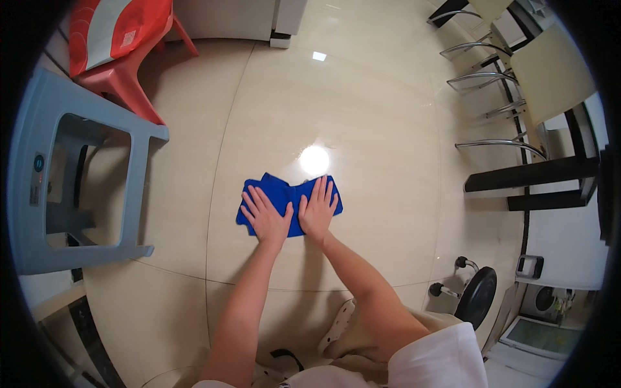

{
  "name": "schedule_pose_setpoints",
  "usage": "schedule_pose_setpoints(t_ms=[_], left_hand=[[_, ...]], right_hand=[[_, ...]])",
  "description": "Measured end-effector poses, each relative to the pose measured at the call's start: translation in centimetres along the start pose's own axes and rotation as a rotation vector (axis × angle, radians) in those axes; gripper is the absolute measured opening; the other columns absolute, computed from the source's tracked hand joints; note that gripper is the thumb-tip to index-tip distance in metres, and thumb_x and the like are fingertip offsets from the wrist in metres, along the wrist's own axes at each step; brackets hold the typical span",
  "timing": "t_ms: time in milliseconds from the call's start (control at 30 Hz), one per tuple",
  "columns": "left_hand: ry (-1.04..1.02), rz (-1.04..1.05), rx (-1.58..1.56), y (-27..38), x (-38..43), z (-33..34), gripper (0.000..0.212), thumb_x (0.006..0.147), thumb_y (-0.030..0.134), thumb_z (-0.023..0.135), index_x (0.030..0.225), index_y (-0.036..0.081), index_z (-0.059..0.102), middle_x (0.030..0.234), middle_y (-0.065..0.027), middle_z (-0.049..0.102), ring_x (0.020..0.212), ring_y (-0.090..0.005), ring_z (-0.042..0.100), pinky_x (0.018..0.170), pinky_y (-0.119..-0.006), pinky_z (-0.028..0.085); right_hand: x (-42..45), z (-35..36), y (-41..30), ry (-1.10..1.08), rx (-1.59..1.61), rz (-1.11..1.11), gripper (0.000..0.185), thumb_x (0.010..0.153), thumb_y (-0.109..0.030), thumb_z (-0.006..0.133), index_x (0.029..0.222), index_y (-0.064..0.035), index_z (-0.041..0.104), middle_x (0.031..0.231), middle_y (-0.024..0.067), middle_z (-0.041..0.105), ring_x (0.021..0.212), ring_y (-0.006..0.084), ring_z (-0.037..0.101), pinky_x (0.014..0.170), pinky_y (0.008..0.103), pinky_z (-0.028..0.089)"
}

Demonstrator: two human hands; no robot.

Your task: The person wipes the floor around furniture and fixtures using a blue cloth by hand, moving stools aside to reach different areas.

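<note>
A blue cloth (279,191) lies folded and slightly rumpled on the glossy beige tile floor (368,145). My left hand (266,217) presses flat on its left half, with the fingers spread. On the right half rests my right hand (318,207), palm down, its fingers pointing away from me. Neither hand grips the cloth; both lie on top of it. A bright light reflection shows on the tiles just beyond the cloth's far edge.
A grey-blue plastic stool (133,194) stands at the left, near a red plastic stool (126,82) with a red-and-white bag (109,29). Cream chairs (553,72) with chrome legs line the right. A round black-seated stool (478,296) is at lower right. A white appliance (223,19) stands ahead.
</note>
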State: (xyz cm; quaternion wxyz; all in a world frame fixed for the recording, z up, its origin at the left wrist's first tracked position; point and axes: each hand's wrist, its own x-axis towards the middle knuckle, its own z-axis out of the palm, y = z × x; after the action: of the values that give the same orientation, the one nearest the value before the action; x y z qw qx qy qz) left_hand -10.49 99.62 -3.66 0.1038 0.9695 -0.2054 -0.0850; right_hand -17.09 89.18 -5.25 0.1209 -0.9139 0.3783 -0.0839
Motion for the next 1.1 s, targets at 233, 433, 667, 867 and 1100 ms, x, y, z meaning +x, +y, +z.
schedule_pose_setpoints(t_ms=[233,433,667,867,1100], left_hand=[[0.059,0.161,-0.007,1.6,4.6,1.1,0.092,0.087,0.049,0.055,0.15,-0.009,0.023,0.16,-0.0238,0.017,0.149,-0.0399,0.015,0.117,-0.057,0.014],[0.049,0.212,0.029,2.8,6.7,1.7,0.087,0.088,0.043,0.054,0.151,-0.007,0.023,0.16,-0.0223,0.018,0.149,-0.0378,0.014,0.118,-0.056,0.013],[0.089,0.161,0.081,4.4,7.5,2.3,0.083,0.089,0.045,0.051,0.151,-0.006,0.026,0.16,-0.0209,0.02,0.149,-0.0363,0.015,0.119,-0.054,0.014],[0.095,0.105,0.067,4.9,7.4,2.2,0.079,0.095,0.041,0.048,0.152,-0.007,0.021,0.161,-0.02,0.017,0.15,-0.0344,0.013,0.119,-0.053,0.014],[0.102,0.036,0.024,4.9,7.4,3.3,0.085,0.095,0.053,0.047,0.152,-0.005,0.022,0.162,-0.0192,0.016,0.15,-0.0324,0.014,0.119,-0.051,0.014]], right_hand=[[5.4,0.4,1.4,-0.075,0.047,-0.215,0.065,0.096,-0.032,0.047,0.149,0.0031,0.033,0.158,0.0191,0.028,0.147,0.036,0.024,0.116,0.0557,0.018],[8.9,0.7,2.4,-0.156,0.043,-0.393,0.063,0.097,-0.032,0.044,0.15,-0.0006,0.031,0.159,0.0155,0.026,0.148,0.0318,0.022,0.117,0.0531,0.017],[12.5,0.7,3.3,-0.178,0.062,-0.595,0.062,0.096,-0.032,0.046,0.15,-0.003,0.034,0.159,0.0126,0.029,0.147,0.0287,0.025,0.118,0.0485,0.019],[13.7,0.7,3.1,-0.225,0.095,-0.656,0.06,0.098,-0.031,0.043,0.151,-0.0045,0.032,0.159,0.0106,0.029,0.148,0.0267,0.024,0.119,0.0457,0.018],[13.2,1.1,3.5,-0.134,0.126,-0.592,0.06,0.098,-0.033,0.046,0.149,-0.0042,0.036,0.157,0.0104,0.033,0.146,0.0277,0.028,0.118,0.0465,0.021]])
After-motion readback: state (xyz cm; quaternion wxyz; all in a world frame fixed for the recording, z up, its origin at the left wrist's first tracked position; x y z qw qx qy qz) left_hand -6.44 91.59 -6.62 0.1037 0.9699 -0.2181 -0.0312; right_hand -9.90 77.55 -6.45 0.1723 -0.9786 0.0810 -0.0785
